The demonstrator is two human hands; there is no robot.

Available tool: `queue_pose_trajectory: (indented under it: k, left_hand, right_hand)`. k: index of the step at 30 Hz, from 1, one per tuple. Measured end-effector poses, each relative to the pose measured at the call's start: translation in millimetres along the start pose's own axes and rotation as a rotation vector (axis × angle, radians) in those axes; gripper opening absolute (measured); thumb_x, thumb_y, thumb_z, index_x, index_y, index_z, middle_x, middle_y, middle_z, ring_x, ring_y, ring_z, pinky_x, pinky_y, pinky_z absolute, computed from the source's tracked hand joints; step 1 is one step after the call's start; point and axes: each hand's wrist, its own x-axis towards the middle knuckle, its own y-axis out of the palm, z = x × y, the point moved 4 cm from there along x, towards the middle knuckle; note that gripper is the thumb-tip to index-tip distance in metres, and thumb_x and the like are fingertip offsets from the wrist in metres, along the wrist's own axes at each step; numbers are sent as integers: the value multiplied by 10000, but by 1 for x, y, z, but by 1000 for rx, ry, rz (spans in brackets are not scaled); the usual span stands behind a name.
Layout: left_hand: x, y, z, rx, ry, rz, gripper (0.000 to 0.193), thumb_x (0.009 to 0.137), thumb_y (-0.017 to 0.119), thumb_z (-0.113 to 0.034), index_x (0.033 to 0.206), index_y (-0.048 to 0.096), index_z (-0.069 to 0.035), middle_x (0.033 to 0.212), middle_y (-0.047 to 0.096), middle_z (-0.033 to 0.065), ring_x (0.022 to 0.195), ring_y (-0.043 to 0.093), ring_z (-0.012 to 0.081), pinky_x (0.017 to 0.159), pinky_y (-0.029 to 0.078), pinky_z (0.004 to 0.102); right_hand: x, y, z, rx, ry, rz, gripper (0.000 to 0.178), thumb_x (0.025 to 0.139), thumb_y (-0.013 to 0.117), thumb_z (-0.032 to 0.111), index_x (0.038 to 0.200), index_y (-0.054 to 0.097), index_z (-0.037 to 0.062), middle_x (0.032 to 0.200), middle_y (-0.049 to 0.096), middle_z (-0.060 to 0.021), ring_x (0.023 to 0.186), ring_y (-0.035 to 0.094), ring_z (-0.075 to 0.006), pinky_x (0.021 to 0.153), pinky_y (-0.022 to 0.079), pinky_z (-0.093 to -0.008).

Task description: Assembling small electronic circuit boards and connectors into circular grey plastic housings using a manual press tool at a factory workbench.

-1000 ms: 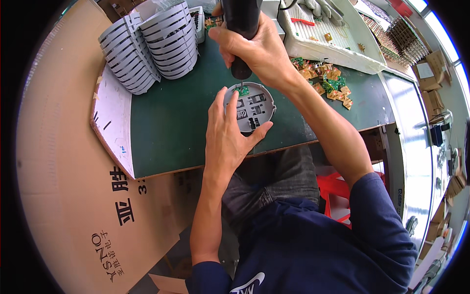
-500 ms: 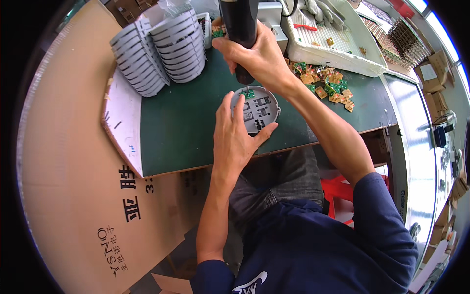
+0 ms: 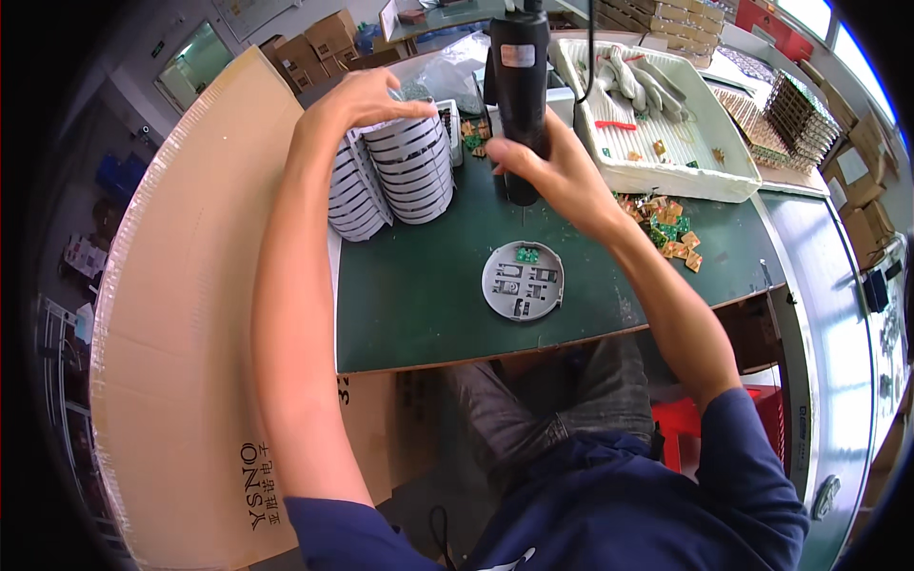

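Note:
My right hand (image 3: pixel 562 181) grips a black electric screwdriver (image 3: pixel 522 86), held upright with its bit above the green table. Below the bit, apart from it, lies a round grey plastic housing (image 3: pixel 509 303). A small green circuit board (image 3: pixel 526 255) sits inside it near the far rim, among several molded compartments. To the left, my left hand (image 3: pixel 367 100) reaches over the top of stacked grey round housings (image 3: pixel 409 171), its fingers apart at the upper rim. Some of its fingertips are hidden behind the stack.
Loose green and copper-coloured circuit boards (image 3: pixel 671 228) lie at the right of the table. Behind them stands a white foam tray (image 3: pixel 666 176) with gloves (image 3: pixel 647 86) and a red-handled tool (image 3: pixel 615 125). A tall cardboard sheet (image 3: pixel 190 314) borders the left side.
My left hand has let go of the round housing and moved up left to the stack. The screwdriver has lifted off the circuit board, still in my right hand. The head view has shifted.

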Motion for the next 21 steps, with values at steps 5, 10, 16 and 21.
queue_pose_trajectory:
  k: [5,10,16,21]
  left_hand:
    - [43,19,14,186,-114,376,1229,587,690,-925,1429,610,-33,1552,489,223,1439,469,366,1102,449,532]
    - [39,12,1,39,2,364,997,635,766,-787,1299,713,-45,1394,630,223,1317,582,378,1086,463,446]
    - [-15,-21,0,-201,18,-179,1021,670,831,-676,1403,576,-12,1347,629,241,1269,609,352,1081,465,445]
    - [-117,11,-37,-299,302,-573,863,709,908,-451,1388,570,-39,1469,527,220,1356,518,354,1136,416,439]
  right_hand:
    - [-104,3,-5,-699,-272,8,874,830,855,173,1532,361,6,1445,530,-209,1375,479,-423,1162,385,-504]
    - [-163,22,-28,-958,-206,371,682,857,797,377,1423,537,99,1455,533,-152,1419,454,-400,1196,357,-554]
    - [-201,-18,-22,-903,-498,148,480,788,856,192,1212,646,111,1191,716,-74,1135,697,-323,990,562,-513]
    - [-264,-202,9,-1316,-87,-779,374,1043,580,175,1373,566,-1,1147,702,-190,936,696,-288,813,554,-366]
